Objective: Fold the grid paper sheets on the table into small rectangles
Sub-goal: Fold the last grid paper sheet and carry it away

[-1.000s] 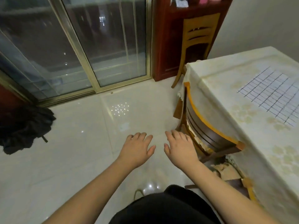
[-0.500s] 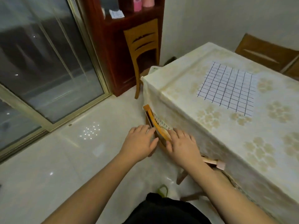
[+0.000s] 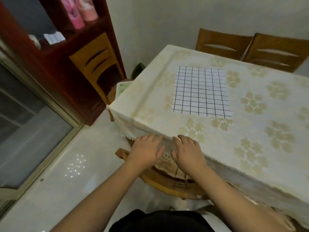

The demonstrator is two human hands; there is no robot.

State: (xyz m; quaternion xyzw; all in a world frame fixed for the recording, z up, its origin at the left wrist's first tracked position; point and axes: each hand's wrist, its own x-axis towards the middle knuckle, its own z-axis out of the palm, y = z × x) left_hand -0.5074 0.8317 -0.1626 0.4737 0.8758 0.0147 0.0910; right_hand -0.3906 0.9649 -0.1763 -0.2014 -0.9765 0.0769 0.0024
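Grid paper: a white sheet ruled with a black square grid lies flat and unfolded on the tabletop, nearer the far-left corner than the near edge, square to the edges and well apart from both hands.
Tabletop: covered by a cream tablecloth with pale yellow flower prints that hangs over the near and left edges.
Left hand: the left hand is flat, palm down, fingers straight and together, holding nothing; its fingertips reach the near edge close to the near-left corner, over the cloth's overhang.
Right hand: the right hand lies the same way just beside it, empty, fingertips at the near edge.
Why so: the hands seem poised for a reach toward the sheet (no fold is begun).
Chair: a curved wooden chair back sits tucked under the near edge below the hands, probably why the person leans over it.
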